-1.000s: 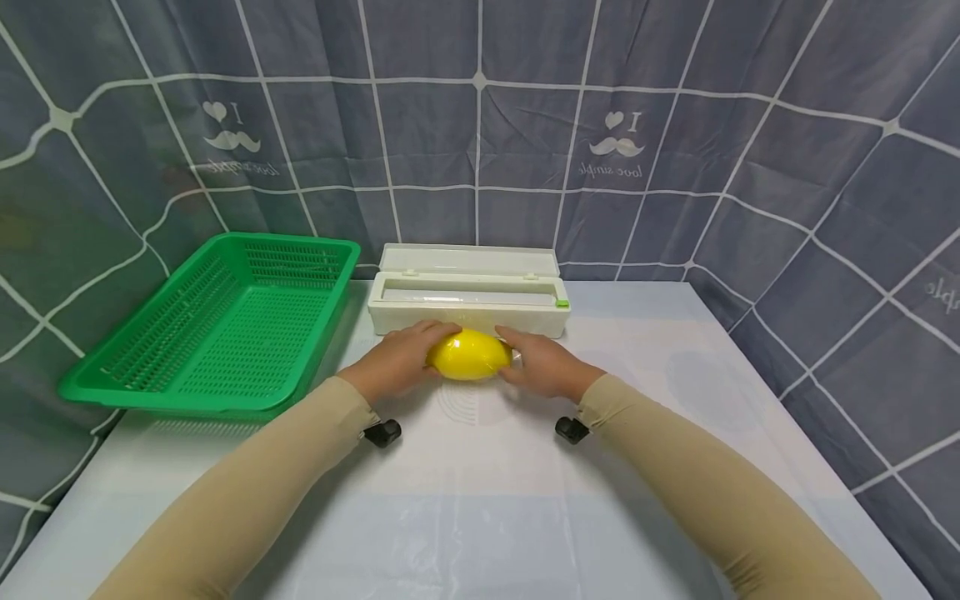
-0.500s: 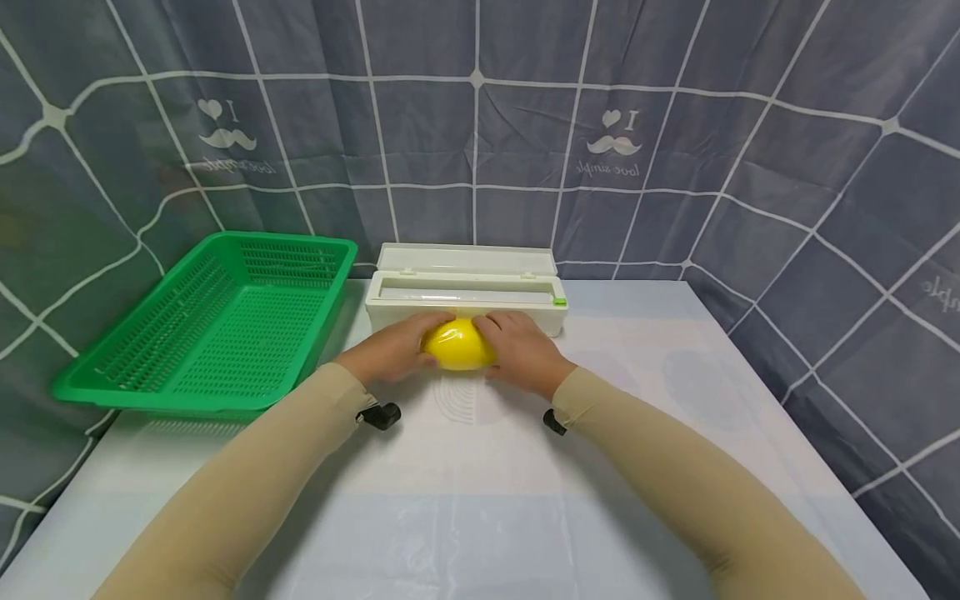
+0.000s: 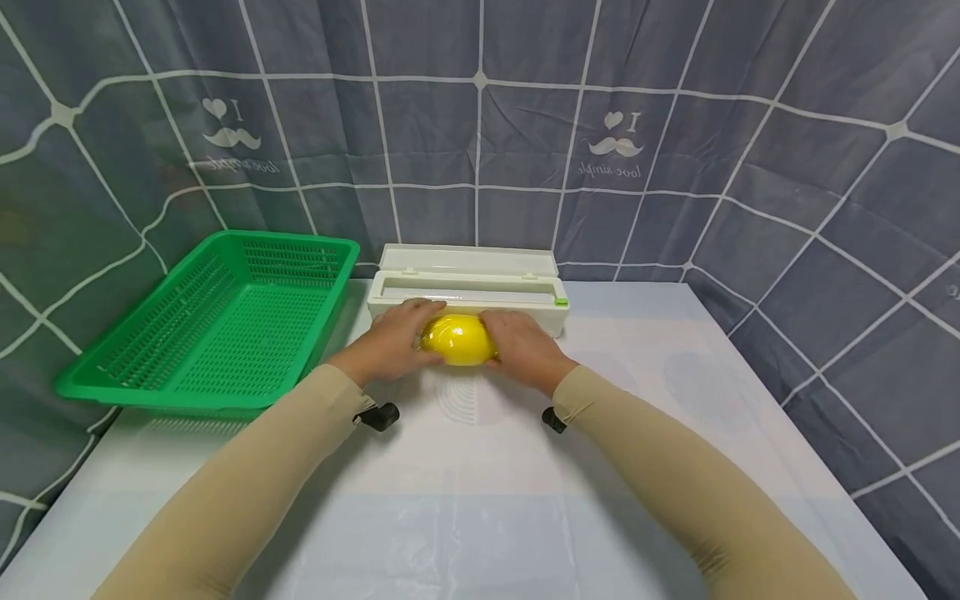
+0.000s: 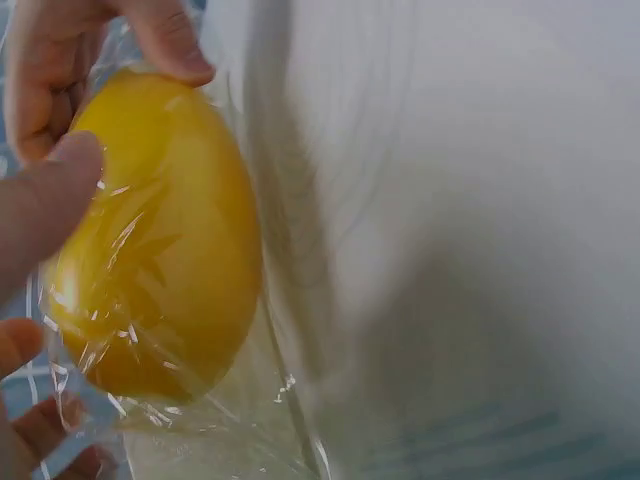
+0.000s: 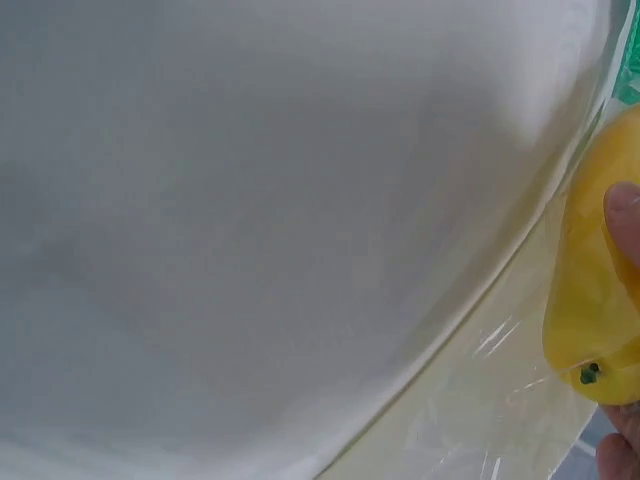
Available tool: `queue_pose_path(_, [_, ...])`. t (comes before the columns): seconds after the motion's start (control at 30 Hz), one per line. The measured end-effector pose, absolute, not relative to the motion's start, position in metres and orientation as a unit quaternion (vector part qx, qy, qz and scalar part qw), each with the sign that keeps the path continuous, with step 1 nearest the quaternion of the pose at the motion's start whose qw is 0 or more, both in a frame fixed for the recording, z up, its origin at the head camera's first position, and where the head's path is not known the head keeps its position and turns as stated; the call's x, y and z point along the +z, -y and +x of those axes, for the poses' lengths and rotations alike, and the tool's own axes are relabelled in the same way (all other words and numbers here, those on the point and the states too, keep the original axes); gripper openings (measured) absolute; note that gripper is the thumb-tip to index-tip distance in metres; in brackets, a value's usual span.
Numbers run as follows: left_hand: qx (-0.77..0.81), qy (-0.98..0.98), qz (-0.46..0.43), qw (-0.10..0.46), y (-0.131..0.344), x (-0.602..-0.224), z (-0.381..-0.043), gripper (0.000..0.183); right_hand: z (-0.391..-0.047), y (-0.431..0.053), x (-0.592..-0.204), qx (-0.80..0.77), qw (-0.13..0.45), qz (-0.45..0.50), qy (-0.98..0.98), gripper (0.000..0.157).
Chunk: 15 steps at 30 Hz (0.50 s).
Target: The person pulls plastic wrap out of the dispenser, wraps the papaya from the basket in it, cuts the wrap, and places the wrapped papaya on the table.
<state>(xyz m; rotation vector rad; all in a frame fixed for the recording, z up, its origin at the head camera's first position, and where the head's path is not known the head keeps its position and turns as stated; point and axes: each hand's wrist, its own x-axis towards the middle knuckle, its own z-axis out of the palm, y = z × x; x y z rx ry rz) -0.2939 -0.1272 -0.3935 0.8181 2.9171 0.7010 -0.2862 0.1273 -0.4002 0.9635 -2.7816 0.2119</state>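
Observation:
A smooth yellow fruit (image 3: 459, 339) with a small green stem end, seen in the right wrist view, is wrapped in clear cling film (image 4: 200, 420). My left hand (image 3: 397, 340) grips one end, its thumb on the near side and fingers beyond. At the other end my right hand (image 3: 525, 348) holds the fruit, its fingers over the top. Loose, creased film hangs below the fruit in the left wrist view. Right behind it stands a white cling film dispenser (image 3: 468, 304) with its lid raised. In the right wrist view, much of the fruit is cut off by the frame.
A green perforated basket (image 3: 240, 333) stands to the left on the white-covered table (image 3: 480, 500). A grey checked curtain (image 3: 420, 125) hangs behind and along both sides. Dark wrist cameras hang under both cuffs.
The fruit has shifted slightly left and toward the dispenser. My right hand has moved left and turned farther over its end; my left hand has risen a little.

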Motion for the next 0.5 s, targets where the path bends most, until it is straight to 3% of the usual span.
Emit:
queue_pose_path(0.17, [0.154,-0.952,0.264,-0.028,0.117,-0.396,-0.292,0.097,-0.288,-0.129,-0.399,0.073,0.078,0.311,0.944,0.067])
queue_pose_path(0.5, [0.125,-0.956,0.262,-0.042,0.117,-0.403,-0.297,0.083,-0.288,-0.135,-0.393,0.116,0.04,0.299,0.946,0.072])
